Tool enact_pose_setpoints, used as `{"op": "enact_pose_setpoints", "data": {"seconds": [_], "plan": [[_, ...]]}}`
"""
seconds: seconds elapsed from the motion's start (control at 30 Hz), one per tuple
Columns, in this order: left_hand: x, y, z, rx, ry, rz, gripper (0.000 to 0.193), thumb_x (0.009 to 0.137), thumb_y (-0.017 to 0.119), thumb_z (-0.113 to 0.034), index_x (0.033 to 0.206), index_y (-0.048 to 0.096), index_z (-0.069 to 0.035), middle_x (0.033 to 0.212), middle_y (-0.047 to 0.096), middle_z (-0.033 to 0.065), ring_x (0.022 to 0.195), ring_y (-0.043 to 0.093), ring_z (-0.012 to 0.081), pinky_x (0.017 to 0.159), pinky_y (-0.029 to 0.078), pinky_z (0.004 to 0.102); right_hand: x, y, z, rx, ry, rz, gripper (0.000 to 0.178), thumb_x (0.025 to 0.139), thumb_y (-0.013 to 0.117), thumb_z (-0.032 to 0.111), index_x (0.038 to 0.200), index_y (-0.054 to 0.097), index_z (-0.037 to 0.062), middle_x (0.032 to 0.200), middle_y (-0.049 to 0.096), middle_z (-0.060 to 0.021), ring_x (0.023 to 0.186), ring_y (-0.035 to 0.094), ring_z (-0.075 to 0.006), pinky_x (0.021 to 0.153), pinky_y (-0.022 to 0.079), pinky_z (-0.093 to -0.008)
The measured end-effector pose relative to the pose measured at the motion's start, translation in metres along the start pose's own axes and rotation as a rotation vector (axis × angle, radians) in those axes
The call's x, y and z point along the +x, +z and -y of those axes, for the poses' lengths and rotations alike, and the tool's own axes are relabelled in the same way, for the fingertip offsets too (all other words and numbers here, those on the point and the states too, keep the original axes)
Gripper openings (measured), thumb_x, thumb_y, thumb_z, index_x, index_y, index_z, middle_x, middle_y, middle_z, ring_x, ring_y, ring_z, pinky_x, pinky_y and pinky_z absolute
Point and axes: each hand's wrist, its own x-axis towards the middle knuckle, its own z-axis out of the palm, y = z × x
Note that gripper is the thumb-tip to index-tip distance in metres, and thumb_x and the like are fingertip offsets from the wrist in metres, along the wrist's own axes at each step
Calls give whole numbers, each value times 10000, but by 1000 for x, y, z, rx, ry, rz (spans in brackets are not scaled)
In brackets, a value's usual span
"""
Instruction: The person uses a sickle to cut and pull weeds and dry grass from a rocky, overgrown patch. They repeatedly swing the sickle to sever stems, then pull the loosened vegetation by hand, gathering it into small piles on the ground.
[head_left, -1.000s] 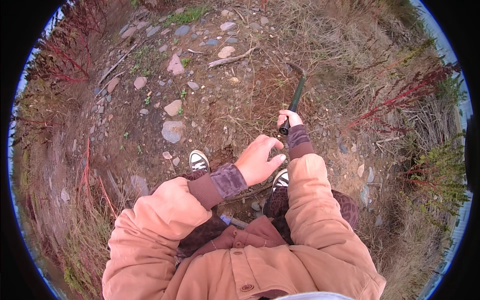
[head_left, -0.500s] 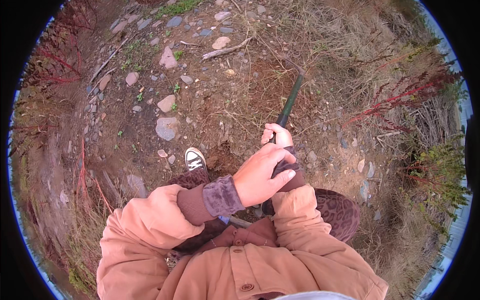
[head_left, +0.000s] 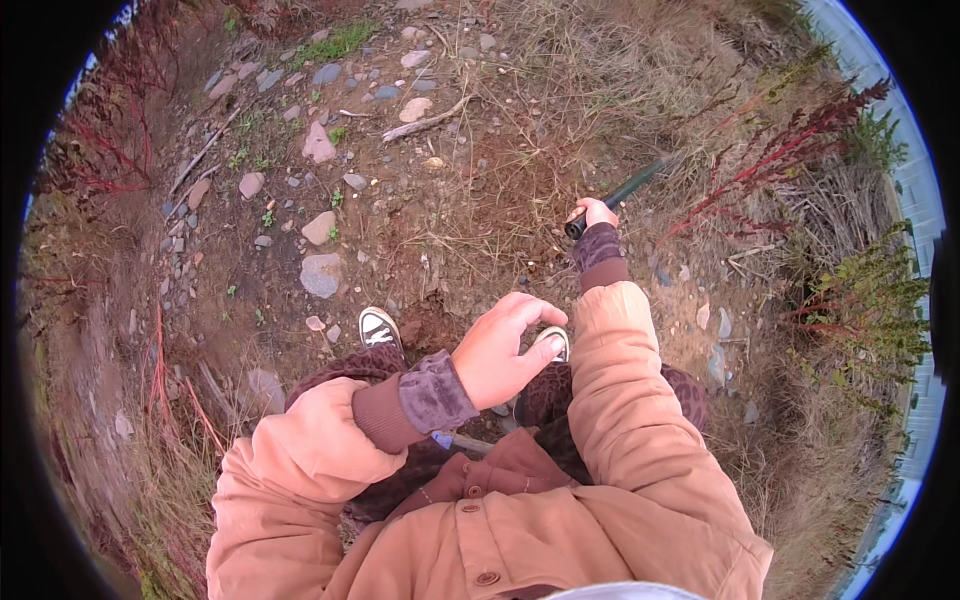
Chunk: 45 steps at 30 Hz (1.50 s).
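My right hand (head_left: 596, 213) grips the near end of a long dark green tool handle (head_left: 625, 190), which points away to the upper right over bare brown soil (head_left: 500, 200). My left hand (head_left: 505, 350) hovers in front of my waist above my shoes, fingers loosely curled and holding nothing. Both arms wear a tan jacket with purple cuffs. My shoes (head_left: 378, 327) stand on the dirt, the right one partly hidden by my left hand. The tool's far end is lost in dry grass.
Grey and pinkish stones (head_left: 320, 273) are scattered over the ground to the upper left. A stick (head_left: 425, 122) lies beyond the bare soil. Red-stemmed plants (head_left: 800, 140) and green weeds (head_left: 870, 300) grow at right; dry grass surrounds the patch.
My right hand has swung the handle outward to the right and farther from my body. My left hand has come off the handle and now hangs free over my shoes.
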Motion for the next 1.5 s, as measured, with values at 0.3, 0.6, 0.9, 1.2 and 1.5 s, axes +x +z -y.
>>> {"op": "enact_pose_setpoints", "data": {"seconds": [0.3,0.6,0.9,1.2,1.5], "plan": [[-1,-27,4,-23,-52,-20,248,811,532,-168,1011,537,-21,1038,516,127,1012,481,257,895,353,345,62,25,-26,75,88,41,123,709,508,-42,641,421,11,483,415,-56,390,422,-173,386,384,-313],[2,-52,2,-77,-118,-35,252,807,539,-160,1020,543,-25,1068,509,131,1022,478,262,900,347,350,75,50,-55,-184,134,249,127,709,501,-38,616,422,-4,480,428,-82,386,443,-201,378,407,-348],[1,-50,-2,-133,-101,18,261,818,539,-185,1029,539,-32,1083,500,133,1030,477,261,900,352,357,20,57,-69,-211,191,358,153,692,516,-13,562,437,5,473,433,-79,373,434,-209,377,393,-354],[21,-60,13,-156,-217,47,269,827,535,-197,1038,539,-31,1088,504,132,1038,476,256,907,351,356,40,66,-66,-304,198,328,136,704,507,-15,580,451,-15,474,440,-87,374,444,-213,373,397,-350],[16,-43,-2,-181,-95,55,255,828,532,-188,1031,539,-35,1086,502,129,1029,480,253,897,359,350,20,50,-67,-351,187,331,117,682,529,-38,594,452,-27,474,464,-99,379,473,-229,362,408,-366]]}}
